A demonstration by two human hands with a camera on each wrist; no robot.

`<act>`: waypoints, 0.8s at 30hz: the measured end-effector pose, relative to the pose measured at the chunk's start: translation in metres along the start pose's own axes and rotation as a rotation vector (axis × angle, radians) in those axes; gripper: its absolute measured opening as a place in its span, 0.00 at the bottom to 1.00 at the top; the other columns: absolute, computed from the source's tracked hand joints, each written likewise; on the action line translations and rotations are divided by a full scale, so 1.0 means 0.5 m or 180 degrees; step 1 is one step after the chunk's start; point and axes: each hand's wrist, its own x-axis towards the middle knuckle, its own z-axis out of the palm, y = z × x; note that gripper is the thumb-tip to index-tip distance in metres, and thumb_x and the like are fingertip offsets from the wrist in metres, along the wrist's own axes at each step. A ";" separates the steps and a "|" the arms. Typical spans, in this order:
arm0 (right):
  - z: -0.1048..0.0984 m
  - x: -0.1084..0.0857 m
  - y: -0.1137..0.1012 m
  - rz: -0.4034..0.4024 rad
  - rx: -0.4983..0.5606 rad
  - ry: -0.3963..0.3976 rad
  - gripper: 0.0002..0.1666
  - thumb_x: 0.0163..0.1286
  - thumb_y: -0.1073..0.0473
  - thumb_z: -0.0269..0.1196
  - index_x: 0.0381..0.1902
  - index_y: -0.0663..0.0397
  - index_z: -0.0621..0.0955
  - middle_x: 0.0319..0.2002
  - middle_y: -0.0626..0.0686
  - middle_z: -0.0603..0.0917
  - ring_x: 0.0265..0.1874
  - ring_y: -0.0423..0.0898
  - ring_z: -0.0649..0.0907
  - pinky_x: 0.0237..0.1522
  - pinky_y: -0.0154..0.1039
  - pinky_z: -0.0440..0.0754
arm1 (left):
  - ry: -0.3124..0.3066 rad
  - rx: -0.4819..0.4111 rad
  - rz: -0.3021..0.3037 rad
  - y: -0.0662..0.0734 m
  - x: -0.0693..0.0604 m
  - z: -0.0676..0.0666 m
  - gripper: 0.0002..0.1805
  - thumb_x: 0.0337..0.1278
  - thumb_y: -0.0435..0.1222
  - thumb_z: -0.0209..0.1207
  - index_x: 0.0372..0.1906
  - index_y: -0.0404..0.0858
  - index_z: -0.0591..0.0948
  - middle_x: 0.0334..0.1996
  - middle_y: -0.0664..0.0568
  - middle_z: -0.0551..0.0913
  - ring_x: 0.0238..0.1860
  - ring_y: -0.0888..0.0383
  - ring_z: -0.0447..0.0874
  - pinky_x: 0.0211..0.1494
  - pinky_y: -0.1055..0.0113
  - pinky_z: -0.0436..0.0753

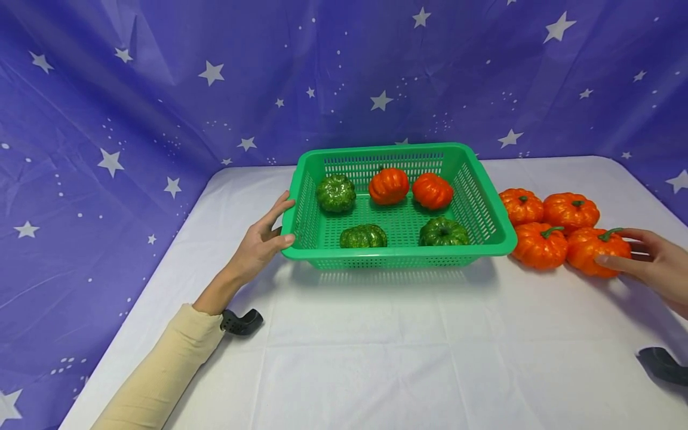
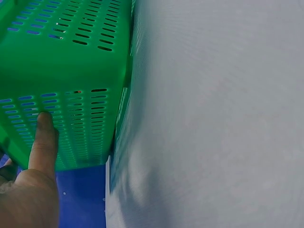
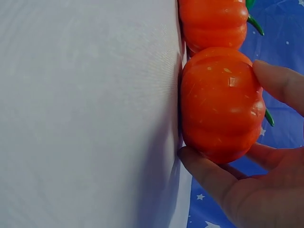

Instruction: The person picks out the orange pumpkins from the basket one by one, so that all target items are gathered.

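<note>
The left hand touches the left end of a green plastic basket, its thumb by the front corner and its other fingers farther back. In the left wrist view a straight finger rests on the slotted basket wall. At the table's right, the right hand grips an orange pumpkin with a green stem. The right wrist view has thumb and fingers spread around that pumpkin, which sits on the cloth beside another orange one.
Inside the basket lie two orange-red pumpkins and several green pumpkins. More orange pumpkins cluster against the basket's right side. White cloth covers the table; a purple starry curtain hangs behind. Black curved pieces sit by both wrists.
</note>
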 end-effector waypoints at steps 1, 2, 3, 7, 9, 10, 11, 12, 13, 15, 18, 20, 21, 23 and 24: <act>0.002 -0.002 -0.005 -0.0006 -0.0001 0.0007 0.38 0.69 0.54 0.65 0.71 0.44 0.59 0.52 0.68 0.61 0.36 0.26 0.64 0.31 0.18 0.73 | -0.0002 -0.0002 -0.0001 0.000 0.000 0.000 0.41 0.64 0.33 0.55 0.79 0.40 0.52 0.79 0.62 0.40 0.74 0.36 0.47 0.69 0.40 0.60; 0.004 -0.004 -0.010 -0.0001 -0.0027 0.0012 0.39 0.70 0.54 0.65 0.72 0.50 0.59 0.54 0.70 0.61 0.37 0.26 0.64 0.31 0.18 0.72 | -0.0002 -0.0009 -0.0003 -0.001 0.000 0.000 0.41 0.64 0.33 0.55 0.79 0.40 0.52 0.79 0.62 0.40 0.74 0.36 0.46 0.69 0.39 0.60; 0.005 -0.005 -0.013 0.0004 -0.0064 0.0016 0.41 0.70 0.54 0.64 0.73 0.56 0.58 0.56 0.72 0.60 0.37 0.28 0.64 0.30 0.18 0.72 | -0.0003 -0.0009 -0.0002 -0.001 0.000 0.000 0.41 0.64 0.33 0.55 0.79 0.40 0.52 0.79 0.62 0.40 0.74 0.36 0.46 0.69 0.39 0.60; 0.006 -0.003 -0.014 0.0026 -0.0091 -0.0003 0.46 0.70 0.53 0.64 0.73 0.67 0.53 0.59 0.75 0.56 0.41 0.30 0.63 0.30 0.17 0.71 | -0.0010 -0.0031 -0.0019 -0.001 0.000 -0.001 0.41 0.64 0.33 0.54 0.79 0.40 0.52 0.79 0.62 0.39 0.74 0.35 0.47 0.68 0.40 0.61; 0.005 -0.002 -0.009 0.0010 -0.0035 -0.0017 0.44 0.70 0.54 0.64 0.74 0.61 0.55 0.56 0.71 0.59 0.42 0.29 0.63 0.31 0.17 0.71 | -0.0019 -0.0050 -0.0029 -0.001 0.000 0.000 0.41 0.64 0.34 0.54 0.79 0.40 0.51 0.79 0.62 0.39 0.74 0.35 0.47 0.68 0.42 0.61; 0.004 -0.002 -0.007 -0.0002 0.0012 -0.0023 0.42 0.70 0.54 0.64 0.73 0.56 0.56 0.55 0.68 0.61 0.41 0.28 0.63 0.32 0.17 0.71 | -0.0022 -0.0057 -0.0036 -0.001 0.000 0.000 0.41 0.64 0.34 0.54 0.79 0.40 0.51 0.79 0.62 0.39 0.74 0.35 0.48 0.68 0.44 0.62; 0.004 -0.001 -0.004 -0.0019 0.0042 -0.0024 0.41 0.70 0.55 0.64 0.73 0.51 0.57 0.53 0.65 0.62 0.40 0.27 0.63 0.32 0.17 0.72 | -0.0024 -0.0064 -0.0040 -0.001 0.000 0.000 0.41 0.64 0.34 0.54 0.79 0.41 0.51 0.79 0.62 0.39 0.74 0.35 0.48 0.68 0.46 0.64; 0.003 -0.001 -0.001 -0.0036 0.0073 -0.0029 0.39 0.70 0.55 0.64 0.72 0.45 0.57 0.52 0.61 0.63 0.40 0.26 0.63 0.33 0.17 0.72 | -0.0028 -0.0070 -0.0042 -0.002 0.001 0.000 0.41 0.64 0.33 0.54 0.79 0.41 0.51 0.79 0.62 0.39 0.74 0.35 0.48 0.68 0.49 0.65; 0.003 0.000 0.003 -0.0053 0.0092 -0.0036 0.39 0.70 0.55 0.64 0.72 0.43 0.57 0.52 0.59 0.64 0.40 0.25 0.63 0.33 0.17 0.72 | -0.0030 -0.0080 -0.0046 -0.002 0.000 0.000 0.41 0.64 0.33 0.54 0.79 0.41 0.51 0.79 0.62 0.38 0.74 0.35 0.48 0.68 0.51 0.66; 0.002 0.003 0.010 -0.0095 0.0134 -0.0048 0.38 0.71 0.56 0.64 0.70 0.38 0.57 0.52 0.54 0.64 0.39 0.24 0.64 0.33 0.17 0.73 | -0.0029 -0.0093 -0.0043 -0.001 0.000 0.000 0.41 0.64 0.33 0.54 0.79 0.40 0.51 0.79 0.62 0.38 0.74 0.35 0.48 0.66 0.56 0.68; 0.002 0.011 0.021 -0.0129 0.0109 -0.0053 0.37 0.71 0.56 0.64 0.71 0.38 0.58 0.51 0.51 0.65 0.39 0.24 0.64 0.33 0.17 0.74 | -0.0031 -0.0093 -0.0033 0.000 0.000 0.001 0.41 0.64 0.33 0.53 0.79 0.40 0.51 0.79 0.62 0.38 0.74 0.35 0.48 0.66 0.56 0.68; 0.002 0.015 0.026 -0.0145 0.0083 -0.0072 0.40 0.71 0.56 0.63 0.73 0.48 0.57 0.54 0.57 0.65 0.40 0.25 0.64 0.33 0.17 0.74 | -0.0028 -0.0089 -0.0029 0.000 0.000 0.001 0.41 0.64 0.33 0.53 0.79 0.40 0.51 0.79 0.62 0.39 0.74 0.35 0.47 0.67 0.51 0.66; 0.002 0.017 0.031 -0.0135 0.0048 -0.0054 0.39 0.71 0.55 0.63 0.73 0.43 0.58 0.54 0.55 0.66 0.40 0.24 0.64 0.33 0.17 0.73 | -0.0025 -0.0079 -0.0028 0.000 0.000 0.001 0.41 0.64 0.33 0.53 0.79 0.40 0.51 0.79 0.62 0.39 0.74 0.36 0.47 0.68 0.49 0.64; 0.002 0.019 0.034 -0.0133 0.0021 -0.0054 0.41 0.71 0.55 0.64 0.75 0.47 0.57 0.55 0.60 0.65 0.41 0.24 0.64 0.33 0.17 0.73 | -0.0024 -0.0070 -0.0020 0.000 0.000 0.001 0.41 0.64 0.33 0.53 0.79 0.40 0.51 0.79 0.62 0.39 0.74 0.36 0.46 0.69 0.44 0.61; 0.002 0.018 0.036 -0.0139 0.0015 -0.0049 0.41 0.71 0.55 0.64 0.75 0.46 0.57 0.55 0.61 0.65 0.40 0.24 0.65 0.33 0.17 0.73 | -0.0027 -0.0066 -0.0017 0.000 0.001 0.001 0.41 0.64 0.33 0.53 0.79 0.39 0.51 0.79 0.62 0.39 0.75 0.36 0.46 0.69 0.42 0.60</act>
